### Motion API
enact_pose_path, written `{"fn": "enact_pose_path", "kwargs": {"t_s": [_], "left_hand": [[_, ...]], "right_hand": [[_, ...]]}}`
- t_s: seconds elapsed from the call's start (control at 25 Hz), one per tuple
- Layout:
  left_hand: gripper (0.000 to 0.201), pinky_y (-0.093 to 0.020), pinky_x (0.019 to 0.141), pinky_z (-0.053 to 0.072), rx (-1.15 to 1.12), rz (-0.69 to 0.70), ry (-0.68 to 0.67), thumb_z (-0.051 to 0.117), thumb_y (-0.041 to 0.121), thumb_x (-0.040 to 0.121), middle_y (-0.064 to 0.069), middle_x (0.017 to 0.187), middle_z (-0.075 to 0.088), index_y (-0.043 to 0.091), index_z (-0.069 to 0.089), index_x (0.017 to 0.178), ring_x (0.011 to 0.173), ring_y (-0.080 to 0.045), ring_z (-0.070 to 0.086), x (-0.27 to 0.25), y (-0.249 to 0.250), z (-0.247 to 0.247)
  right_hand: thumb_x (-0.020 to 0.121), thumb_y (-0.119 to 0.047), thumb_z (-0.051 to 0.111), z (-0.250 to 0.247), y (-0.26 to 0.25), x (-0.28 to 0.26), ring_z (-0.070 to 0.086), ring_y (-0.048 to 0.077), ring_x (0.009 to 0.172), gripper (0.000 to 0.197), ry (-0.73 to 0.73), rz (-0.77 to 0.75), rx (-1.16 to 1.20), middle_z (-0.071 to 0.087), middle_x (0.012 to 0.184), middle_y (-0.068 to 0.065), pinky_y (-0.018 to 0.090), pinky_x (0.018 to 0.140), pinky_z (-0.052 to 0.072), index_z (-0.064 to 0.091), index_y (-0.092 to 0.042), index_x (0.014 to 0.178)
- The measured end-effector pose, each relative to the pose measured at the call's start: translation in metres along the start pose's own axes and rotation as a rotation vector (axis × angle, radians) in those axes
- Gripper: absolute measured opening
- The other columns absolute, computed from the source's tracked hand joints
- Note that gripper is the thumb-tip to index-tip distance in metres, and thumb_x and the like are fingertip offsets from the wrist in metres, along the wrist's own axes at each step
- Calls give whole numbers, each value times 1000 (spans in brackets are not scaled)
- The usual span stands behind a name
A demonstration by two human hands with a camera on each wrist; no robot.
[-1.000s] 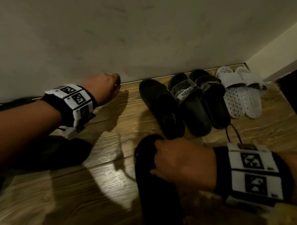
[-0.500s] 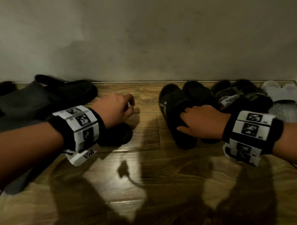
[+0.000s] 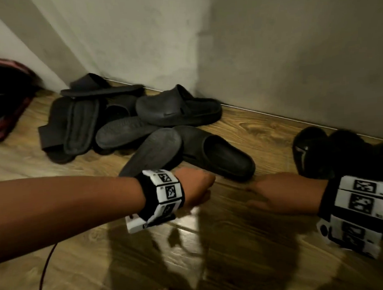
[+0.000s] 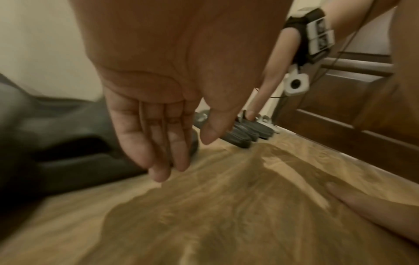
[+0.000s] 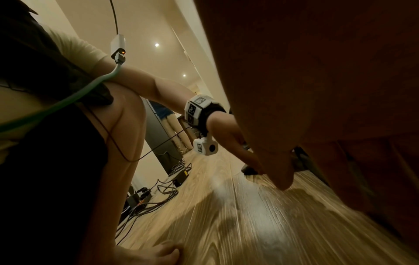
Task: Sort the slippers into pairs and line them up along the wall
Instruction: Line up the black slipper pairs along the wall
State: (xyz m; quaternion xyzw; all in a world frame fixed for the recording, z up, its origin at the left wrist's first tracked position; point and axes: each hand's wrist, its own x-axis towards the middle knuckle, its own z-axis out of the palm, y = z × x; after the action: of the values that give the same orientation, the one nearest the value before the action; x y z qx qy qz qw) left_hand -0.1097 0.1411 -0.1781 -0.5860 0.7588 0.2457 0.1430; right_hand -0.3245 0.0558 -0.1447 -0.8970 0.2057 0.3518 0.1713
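A heap of several dark slippers lies by the wall: a clog (image 3: 178,108), an upright slide (image 3: 217,157), an upturned slipper (image 3: 151,152) and a ribbed slide (image 3: 77,127). At the right, black slippers (image 3: 312,151) stand side by side against the wall. My left hand (image 3: 207,187) hovers just in front of the upright slide; its fingers (image 4: 158,152) hang relaxed and hold nothing. My right hand (image 3: 257,194) is low over the floor between the heap and the black slippers, fingers stretched left, empty.
The wall (image 3: 291,54) runs diagonally behind the slippers. A red and black bag (image 3: 6,103) lies at the far left. A thin cable (image 3: 45,269) trails over the wooden floor near me. A dark wooden door (image 4: 340,107) stands to the right; more cables (image 5: 154,193) lie behind.
My right hand has let go of the black slipper it set beside its mate. The view has swung left to the heap, and both hands have moved toward it.
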Motion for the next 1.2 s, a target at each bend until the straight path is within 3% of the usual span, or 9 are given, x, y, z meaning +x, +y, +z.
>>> {"fn": "enact_pose_path", "kwargs": {"t_s": [0.16,0.32,0.44,0.52,0.6,0.76,0.88,1.04,1.2], "left_hand": [[34,-39,86,49,-1,-52,-25,50,31,91,-12,120,64,16,54,120,107,-33,63,4,-21,-10],[32,-37,77,47,5,-102,120,47,35,91,-12,116,66,17,55,116,103,-35,65,9,-44,-32],[28,-33,66,38,29,-185,306,45,35,91,-14,107,68,16,55,109,94,-36,67,21,-78,-62],[27,-34,64,38,26,-262,404,44,32,92,-17,105,67,14,54,109,92,-38,66,35,-104,-79],[28,-37,68,42,-41,-321,436,43,29,92,-20,108,66,11,50,113,95,-40,65,53,-129,-89],[40,-45,87,51,-165,-380,407,40,29,94,-22,121,63,16,42,132,105,-41,63,89,-164,-89],[47,-46,89,51,-178,-406,404,39,32,96,-24,125,59,24,31,142,108,-42,61,103,-172,-80],[35,-46,85,49,-130,-436,431,39,33,98,-27,115,60,8,48,121,104,-44,61,117,-162,-83],[27,-36,73,50,-33,-516,376,52,17,90,-22,109,67,0,62,109,99,-38,66,111,-152,-104]], "right_hand": [[97,-52,39,-22,-9,22,61,20,96,43,50,15,-34,60,114,2,36,83,53,53,-21,122],[95,-48,41,-43,-6,47,57,20,91,40,240,38,-71,52,110,4,36,77,53,56,-20,120],[95,-42,45,-55,0,69,48,28,115,39,390,26,-151,42,133,13,40,93,48,59,-19,122],[95,-37,46,-60,1,86,36,36,134,38,388,0,-195,26,152,19,43,107,38,59,-21,127],[96,-33,45,-62,-1,102,32,37,137,38,363,-33,-189,19,157,19,44,111,32,56,-22,131],[97,-22,42,-62,-2,116,36,37,133,39,437,-17,-115,25,155,20,45,106,32,53,-7,132],[97,-16,34,-56,-3,117,39,38,129,40,420,-61,-251,22,156,24,45,103,35,51,1,129],[100,-16,31,-54,-2,108,45,37,121,40,399,-57,-226,30,152,24,44,102,36,48,2,132],[100,-26,39,-42,7,78,51,35,112,40,338,-13,-143,46,134,22,41,97,41,54,2,125]]}}
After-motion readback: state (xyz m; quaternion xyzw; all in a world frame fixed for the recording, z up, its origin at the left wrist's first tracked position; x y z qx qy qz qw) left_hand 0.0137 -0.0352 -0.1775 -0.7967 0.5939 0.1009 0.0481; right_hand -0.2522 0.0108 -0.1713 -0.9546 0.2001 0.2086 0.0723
